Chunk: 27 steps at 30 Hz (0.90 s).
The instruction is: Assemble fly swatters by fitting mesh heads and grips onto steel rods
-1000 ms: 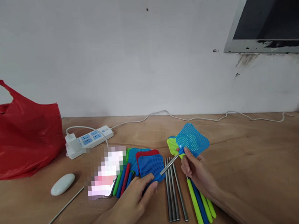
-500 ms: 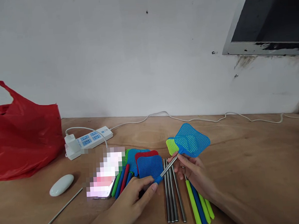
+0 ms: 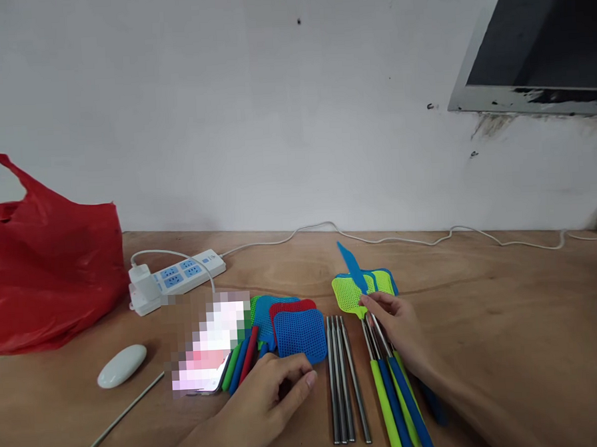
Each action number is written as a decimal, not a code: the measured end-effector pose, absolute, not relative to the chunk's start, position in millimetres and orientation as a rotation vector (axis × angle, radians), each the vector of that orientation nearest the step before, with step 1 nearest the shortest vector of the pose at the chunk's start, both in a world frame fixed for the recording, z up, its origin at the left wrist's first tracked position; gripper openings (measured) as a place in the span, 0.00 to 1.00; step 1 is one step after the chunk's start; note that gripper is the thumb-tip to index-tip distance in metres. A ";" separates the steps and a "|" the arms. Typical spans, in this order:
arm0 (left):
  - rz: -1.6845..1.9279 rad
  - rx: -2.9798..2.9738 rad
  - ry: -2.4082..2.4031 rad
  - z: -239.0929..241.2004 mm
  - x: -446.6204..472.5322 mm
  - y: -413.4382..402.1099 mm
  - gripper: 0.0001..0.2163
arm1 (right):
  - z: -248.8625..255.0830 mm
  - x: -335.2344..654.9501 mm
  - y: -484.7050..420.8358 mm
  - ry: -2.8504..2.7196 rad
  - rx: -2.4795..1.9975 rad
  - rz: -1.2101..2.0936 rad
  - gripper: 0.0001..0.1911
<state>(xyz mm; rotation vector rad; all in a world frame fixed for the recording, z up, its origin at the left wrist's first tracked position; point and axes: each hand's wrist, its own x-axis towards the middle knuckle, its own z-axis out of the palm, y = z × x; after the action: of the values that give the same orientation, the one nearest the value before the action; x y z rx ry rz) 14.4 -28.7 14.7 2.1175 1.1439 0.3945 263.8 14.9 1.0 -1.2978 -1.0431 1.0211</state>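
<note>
My right hand (image 3: 397, 328) grips a blue fly swatter (image 3: 351, 267) near its neck. Its head is turned edge-on, and the metal shaft and blue handle slant down below the hand. Under it lie lime-green and blue swatters (image 3: 346, 293), their handles (image 3: 387, 405) pointing toward me. My left hand (image 3: 270, 398) hovers low, holding nothing, with its fingers loosely curled and the thumb slightly apart. Just beyond it a pile of swatters shows a blue head (image 3: 300, 333) and a red head (image 3: 293, 307). Several bare metal rods (image 3: 340, 381) lie side by side between my hands.
A phone (image 3: 212, 351) with a blurred screen is left of the pile. Further left are a white oval object (image 3: 122, 366), a white power strip (image 3: 188, 277) with a plugged charger, and a red plastic bag (image 3: 50, 263). A white cable (image 3: 379, 240) runs along the wall.
My left hand has let go of the blue swatter's handle. My right hand has turned the swatter edge-on and swung its handle down onto the right-hand group.
</note>
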 end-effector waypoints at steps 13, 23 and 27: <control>0.649 2.241 1.229 10.8 8.1 -18.0 0.09 | -14.0 265.1 20.4 -1.347 -1.422 0.944 0.24; 0.576 2.376 1.626 23.5 0.4 -6.4 0.07 | -27.2 267.6 23.7 -1.552 -1.333 0.670 0.17; 0.360 2.457 1.822 22.3 -0.9 -4.7 0.09 | -29.7 270.9 24.1 -1.780 -1.402 0.379 0.09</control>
<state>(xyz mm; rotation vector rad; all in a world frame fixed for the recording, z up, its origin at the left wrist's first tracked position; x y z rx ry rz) -0.9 -4.7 22.3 2.4572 1.8222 0.3604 270.9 24.1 -29.7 -1.4016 -1.7805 0.3787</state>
